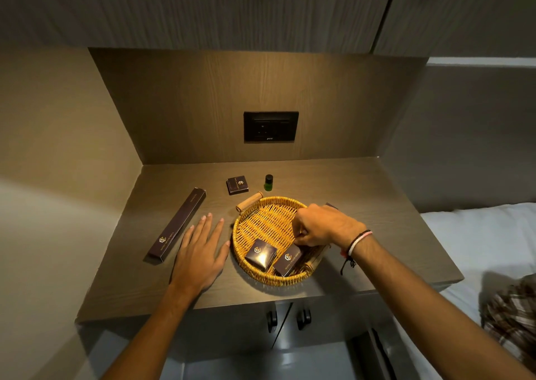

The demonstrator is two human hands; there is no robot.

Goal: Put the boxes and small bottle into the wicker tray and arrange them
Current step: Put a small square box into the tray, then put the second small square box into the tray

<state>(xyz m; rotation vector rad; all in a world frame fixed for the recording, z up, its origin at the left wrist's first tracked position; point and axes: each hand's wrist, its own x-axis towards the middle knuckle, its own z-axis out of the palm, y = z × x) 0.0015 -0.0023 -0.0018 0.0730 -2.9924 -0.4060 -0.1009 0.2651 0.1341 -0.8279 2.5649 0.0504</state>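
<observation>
A round wicker tray [261, 220] with wooden handles sits on the dark wood shelf. Two dark boxes lie in its near part: a square box [260, 253] and an oblong box [287, 260]. My right hand [322, 225] hovers over the tray's right side, fingers closed on the far end of the oblong box. My left hand [200, 249] rests flat and open on the shelf just left of the tray. A long dark box [177, 225] lies to its left. Behind the tray sit a small square box [237, 184] and a small green bottle [269, 182].
A black wall socket [271, 126] is set in the back panel. A dark corner of another item [331, 205] peeks out behind my right hand. White bedding [478, 234] lies to the right, and cabinet doors with black handles [303, 318] sit below the shelf.
</observation>
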